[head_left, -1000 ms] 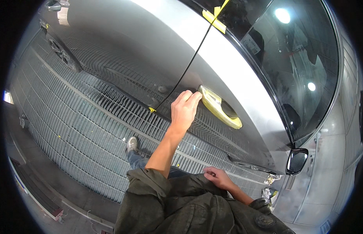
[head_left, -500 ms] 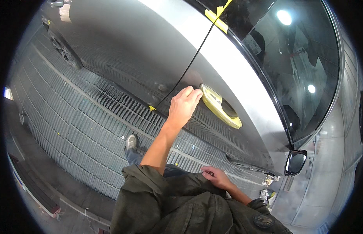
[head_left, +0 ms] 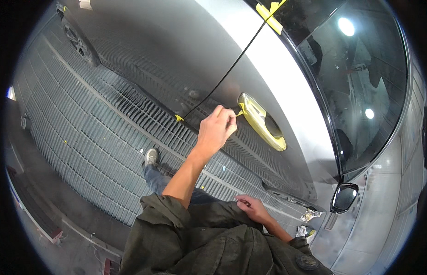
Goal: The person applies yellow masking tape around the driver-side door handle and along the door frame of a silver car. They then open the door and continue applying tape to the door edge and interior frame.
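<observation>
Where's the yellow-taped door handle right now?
In the head view, the door handle sits on the silver car door, right of centre, beside the left hand, which pinches yellow tape leading to the handle's upper end.

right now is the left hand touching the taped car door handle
Apart: the head view shows a gap between the left hand and the car door handle, with only a yellow tape strip spanning it.

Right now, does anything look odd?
Crumpled whitish scraps beside the silver car look like stray litter. A thin yellow strip, looking half peeled, stretches from the yellow-taped door handle to the left hand.
</observation>
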`<state>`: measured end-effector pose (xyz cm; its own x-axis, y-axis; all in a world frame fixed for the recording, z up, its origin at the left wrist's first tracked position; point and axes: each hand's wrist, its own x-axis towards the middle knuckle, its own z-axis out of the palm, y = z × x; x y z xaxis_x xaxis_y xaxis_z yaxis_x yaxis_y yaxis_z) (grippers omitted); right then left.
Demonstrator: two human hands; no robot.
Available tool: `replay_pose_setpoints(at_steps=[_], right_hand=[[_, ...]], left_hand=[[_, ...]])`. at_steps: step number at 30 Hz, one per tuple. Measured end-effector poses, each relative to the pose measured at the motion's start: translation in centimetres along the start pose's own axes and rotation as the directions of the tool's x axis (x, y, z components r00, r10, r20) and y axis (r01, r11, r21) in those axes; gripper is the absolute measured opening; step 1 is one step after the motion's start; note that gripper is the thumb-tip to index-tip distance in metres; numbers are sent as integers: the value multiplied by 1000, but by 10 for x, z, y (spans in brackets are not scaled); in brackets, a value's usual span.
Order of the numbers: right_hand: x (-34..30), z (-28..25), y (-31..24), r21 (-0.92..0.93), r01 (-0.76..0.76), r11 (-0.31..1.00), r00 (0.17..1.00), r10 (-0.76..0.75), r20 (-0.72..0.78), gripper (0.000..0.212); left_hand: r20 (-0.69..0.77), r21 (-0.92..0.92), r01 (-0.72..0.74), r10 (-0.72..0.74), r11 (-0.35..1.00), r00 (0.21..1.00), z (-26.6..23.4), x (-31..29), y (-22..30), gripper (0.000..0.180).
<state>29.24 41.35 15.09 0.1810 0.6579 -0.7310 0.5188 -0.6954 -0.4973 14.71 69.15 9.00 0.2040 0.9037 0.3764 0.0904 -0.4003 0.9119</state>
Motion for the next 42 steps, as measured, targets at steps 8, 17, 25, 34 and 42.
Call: replay_pose_setpoints(at_steps=[8, 17, 25, 34, 42], right_hand=[[2, -1, 5, 32, -10, 999, 1000, 9, 19, 36], [1, -5, 5, 20, 28, 999, 999, -28, 21, 38], [1, -9, 16, 21, 73, 997, 997, -73, -3, 35], [48, -54, 7, 473, 225, 852, 967, -136, -214, 31], [94, -56, -53, 676, 344, 652, 917, -80, -390, 38]], left_hand=[[-86, -13, -91, 90, 996, 992, 8, 9, 17, 22], [-129, -96, -60, 47, 994, 991, 25, 2, 12, 14], [-9, -87, 77, -78, 993, 997, 45, -47, 16, 16], [36, -114, 172, -169, 979, 985, 70, -85, 31, 15], [137, -60, 205, -195, 977, 971, 72, -91, 45, 15]])
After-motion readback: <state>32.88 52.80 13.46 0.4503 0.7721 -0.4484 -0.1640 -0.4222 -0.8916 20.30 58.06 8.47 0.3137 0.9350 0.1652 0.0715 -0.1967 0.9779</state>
